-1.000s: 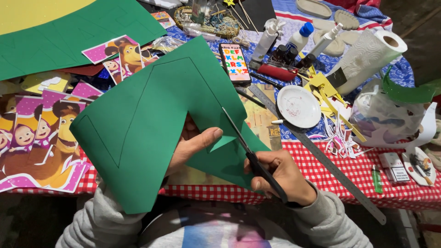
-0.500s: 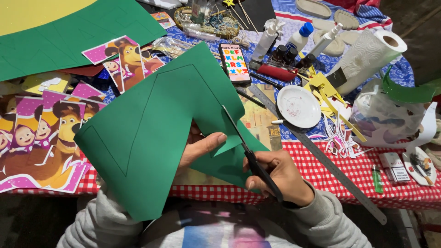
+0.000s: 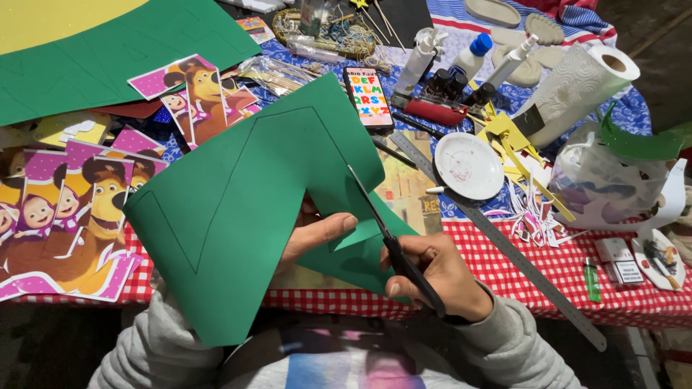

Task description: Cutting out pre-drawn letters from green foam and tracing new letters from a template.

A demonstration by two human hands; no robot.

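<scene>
The right hand (image 3: 432, 277) is closed through the handles of black scissors (image 3: 393, 248), whose blades run up and away into a green foam sheet (image 3: 238, 209) along a pencilled outline. The left hand (image 3: 313, 238) grips that sheet from beneath, thumb pressed on a cut flap beside the blades, fingers hidden under the green. The sheet is held in the air over the near edge of the table (image 3: 548, 270), where a red checked cloth hangs down; its lower corner dips past the edge toward the person's lap, its upper corner reaches out over the tabletop.

Room is tight. To the left, near the table's near-left corner, cartoon bear cut-outs (image 3: 86, 216) lie overlapped, just beside the sheet's left edge. A long metal ruler (image 3: 504, 248) slants from the middle of the table out past the near edge at right, just beyond the right wrist. A small white plate (image 3: 468, 166) sits against the ruler's far side, paper scraps (image 3: 537, 209) beside it. A paper towel roll (image 3: 584, 83) lies toward the far right corner. A second large green sheet (image 3: 94, 65) covers the far left corner.
</scene>
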